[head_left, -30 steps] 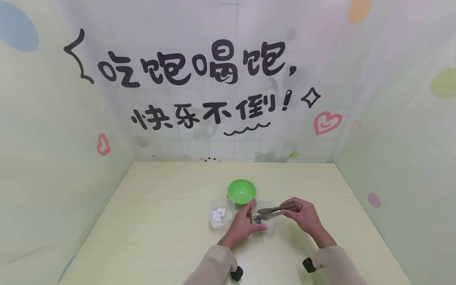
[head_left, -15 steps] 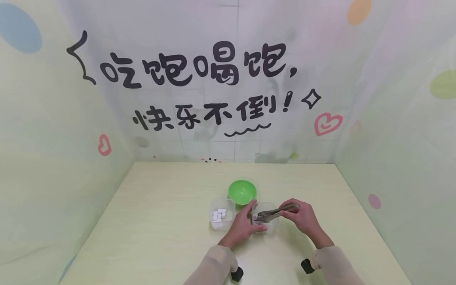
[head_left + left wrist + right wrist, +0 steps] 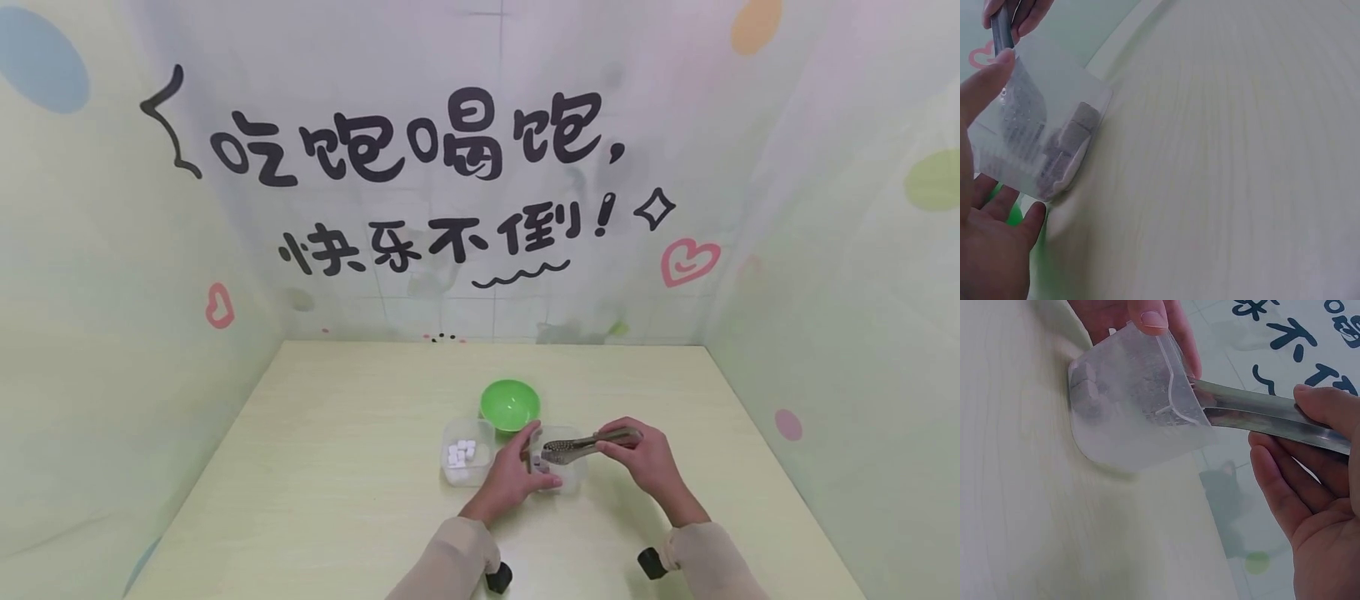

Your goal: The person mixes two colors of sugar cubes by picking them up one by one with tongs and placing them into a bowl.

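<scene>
My left hand (image 3: pixel 508 473) holds a clear plastic container (image 3: pixel 1141 450) at its side, thumb toward me and fingers at the far left wall. Several greyish-brown cubes (image 3: pixel 1075 139) lie together at the container's bottom, seen through its wall in both wrist views. With my right hand (image 3: pixel 643 457) I pinch metal tongs (image 3: pixel 1260 415) by their handles, thumb on one arm and fingers under the other. The tongs' perforated heads reach down into this container, close together, and blur behind the frosted wall. I cannot tell whether a cube is between them.
A second clear container (image 3: pixel 448 433) with several white cubes (image 3: pixel 461 452) stands left of my left hand. Behind the two containers sits a green bowl (image 3: pixel 510 406). The pale wooden table (image 3: pixel 337 467) meets printed curtains at its back and sides.
The tongs' heads, spread apart a second ago, have closed together. My right hand has since shifted slightly right with the tongs. The left hand and container stay in place.
</scene>
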### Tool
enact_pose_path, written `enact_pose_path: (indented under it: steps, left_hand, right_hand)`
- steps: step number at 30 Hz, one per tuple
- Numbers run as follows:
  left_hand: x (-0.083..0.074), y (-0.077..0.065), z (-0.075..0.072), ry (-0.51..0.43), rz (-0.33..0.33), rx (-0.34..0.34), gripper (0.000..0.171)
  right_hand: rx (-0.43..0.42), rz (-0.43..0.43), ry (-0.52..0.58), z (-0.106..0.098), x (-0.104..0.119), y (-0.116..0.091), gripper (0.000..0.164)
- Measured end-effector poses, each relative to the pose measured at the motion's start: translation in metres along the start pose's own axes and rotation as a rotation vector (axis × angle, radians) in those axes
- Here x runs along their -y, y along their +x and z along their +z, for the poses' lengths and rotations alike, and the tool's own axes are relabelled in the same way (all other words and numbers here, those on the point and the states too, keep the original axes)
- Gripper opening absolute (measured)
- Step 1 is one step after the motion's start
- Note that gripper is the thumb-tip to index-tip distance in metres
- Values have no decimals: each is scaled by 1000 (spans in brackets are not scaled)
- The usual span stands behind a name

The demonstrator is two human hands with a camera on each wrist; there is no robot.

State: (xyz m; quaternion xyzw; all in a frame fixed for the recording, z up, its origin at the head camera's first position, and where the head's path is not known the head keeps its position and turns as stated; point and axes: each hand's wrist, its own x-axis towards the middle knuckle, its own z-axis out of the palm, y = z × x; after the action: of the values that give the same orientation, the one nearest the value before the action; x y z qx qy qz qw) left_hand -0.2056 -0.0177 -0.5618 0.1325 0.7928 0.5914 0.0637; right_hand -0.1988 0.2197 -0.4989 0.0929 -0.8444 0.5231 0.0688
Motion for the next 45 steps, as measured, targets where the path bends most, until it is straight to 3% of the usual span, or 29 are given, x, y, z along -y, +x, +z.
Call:
enact_pose_path:
  steps: [10, 19, 33, 45]
  left_hand:
    - [3, -2, -1, -91, 0, -7, 99]
    - [1, -3, 3, -73, -32, -46, 99]
    - [3, -6, 5, -40, -24, -71, 96]
    - [0, -7, 6, -36, -12, -26, 98]
  right_hand:
    - [-28, -5, 36, -3, 4, -1, 19]
    - [-72, -35, 103, -9, 12, 0, 18]
    - [-137, -8, 209, -11, 20, 6, 26]
    - [-169, -26, 206, -10, 30, 24, 29]
